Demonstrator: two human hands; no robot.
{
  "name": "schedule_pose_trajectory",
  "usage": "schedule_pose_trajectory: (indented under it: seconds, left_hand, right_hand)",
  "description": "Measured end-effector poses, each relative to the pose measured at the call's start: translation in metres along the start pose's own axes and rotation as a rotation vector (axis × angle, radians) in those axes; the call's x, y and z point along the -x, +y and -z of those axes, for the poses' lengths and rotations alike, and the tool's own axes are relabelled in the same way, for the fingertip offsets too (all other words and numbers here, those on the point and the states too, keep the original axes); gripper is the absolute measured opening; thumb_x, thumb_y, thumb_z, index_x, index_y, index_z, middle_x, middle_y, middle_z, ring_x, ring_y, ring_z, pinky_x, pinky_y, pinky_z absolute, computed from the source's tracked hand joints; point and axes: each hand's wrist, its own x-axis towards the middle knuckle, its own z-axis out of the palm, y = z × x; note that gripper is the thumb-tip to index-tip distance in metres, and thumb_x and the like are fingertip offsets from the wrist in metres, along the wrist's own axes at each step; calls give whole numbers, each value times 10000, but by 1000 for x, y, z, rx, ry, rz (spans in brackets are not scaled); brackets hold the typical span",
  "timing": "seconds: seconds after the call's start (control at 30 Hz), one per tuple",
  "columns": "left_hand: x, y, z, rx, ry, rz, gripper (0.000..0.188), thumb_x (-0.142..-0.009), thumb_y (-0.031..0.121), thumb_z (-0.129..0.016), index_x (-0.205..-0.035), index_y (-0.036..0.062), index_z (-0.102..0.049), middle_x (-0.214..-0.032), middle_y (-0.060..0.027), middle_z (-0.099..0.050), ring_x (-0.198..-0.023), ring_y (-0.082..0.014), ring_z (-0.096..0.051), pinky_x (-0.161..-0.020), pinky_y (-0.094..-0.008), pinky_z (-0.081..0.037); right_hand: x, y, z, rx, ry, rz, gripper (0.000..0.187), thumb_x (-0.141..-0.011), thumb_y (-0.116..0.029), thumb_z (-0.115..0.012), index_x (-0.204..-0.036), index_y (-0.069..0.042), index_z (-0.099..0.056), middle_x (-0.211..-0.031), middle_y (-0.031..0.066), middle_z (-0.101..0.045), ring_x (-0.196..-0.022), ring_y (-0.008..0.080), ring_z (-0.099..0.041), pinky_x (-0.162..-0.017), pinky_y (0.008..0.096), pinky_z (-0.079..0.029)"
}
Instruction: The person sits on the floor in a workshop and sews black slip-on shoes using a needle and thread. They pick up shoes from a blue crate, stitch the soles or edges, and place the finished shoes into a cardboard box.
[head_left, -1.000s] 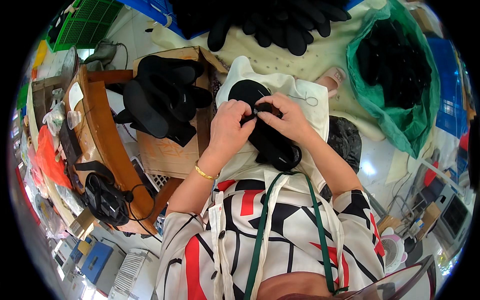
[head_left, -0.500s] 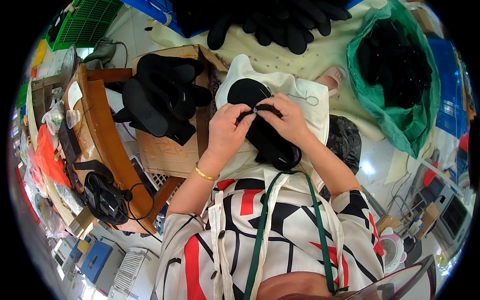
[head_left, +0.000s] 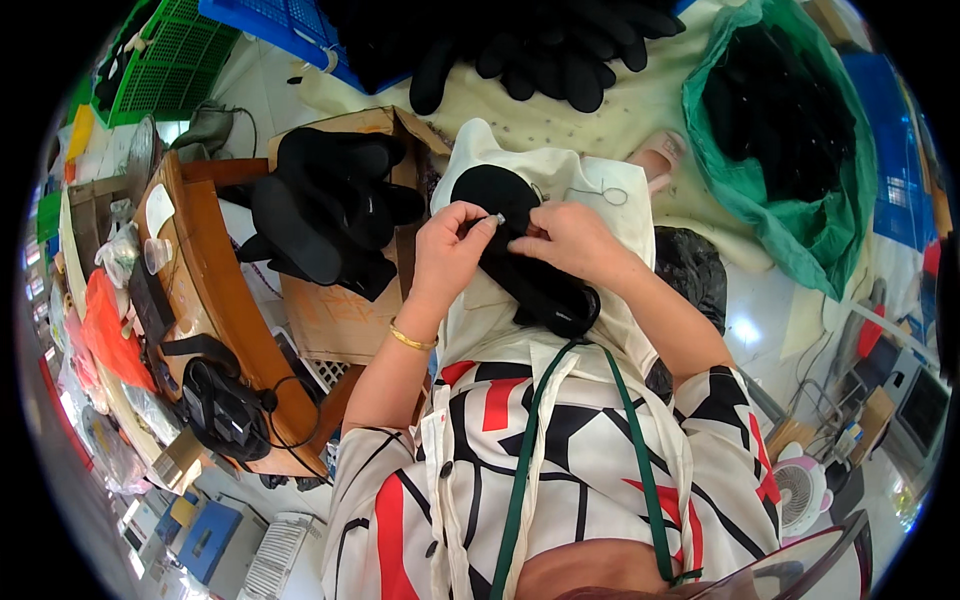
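A black slipper (head_left: 493,185) lies on the pale apron (head_left: 462,150) over my lap, its sole end away from me and its opening toward me. Above its middle, my left hand (head_left: 447,243) pinches a small shiny piece (head_left: 500,218) between thumb and forefinger, against the slipper's black band. Just to the right, my right hand (head_left: 573,240) is closed, fingertips pressed together over the slipper's right side. Whatever those fingertips hold is hidden or too small to name. On the apron beyond that hand lies a thin dark loop (head_left: 613,196), like wire or thread.
Black slippers (head_left: 325,210) are piled on a cardboard box (head_left: 340,325) at my left, beside a wooden table (head_left: 225,330). A green sack (head_left: 800,225) of black items stands at the right. More black slippers (head_left: 585,90) lie ahead, near a pink slipper (head_left: 660,160).
My hands, close together at the shiny piece before, have come apart. The right hand has drawn off to the right, while the left keeps its pinch. The view has shifted slightly.
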Motion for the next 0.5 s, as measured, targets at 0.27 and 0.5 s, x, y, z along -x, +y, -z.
schedule_pose_trajectory:
  seconds: [0.27, 0.5]
  left_hand:
    - [8, 11, -12, -506, 122, -449, 176, -837, 97, -657, -1009, 64, -647, -958, -103, -599, -821, -296, -619, -686, -367, -520]
    - [12, 22, -26, -799, 153, -440, 369, -764, 242, -737, -1052, 47, -613, -971, -106, -584, -871, -286, -621, -654, -371, -531]
  right_hand:
    - [14, 21, 3, 517, 494, 111, 265, -851, -221, -677, -691, -22, -603, -670, 127, -558, -656, 290, -610, -551, 385, -465]
    - [-8, -11, -29, -1364, 625, 101, 268, -1026, -232, -498, -859, -38, -581, -811, 55, -588, -754, 176, -605, -757, 315, -520]
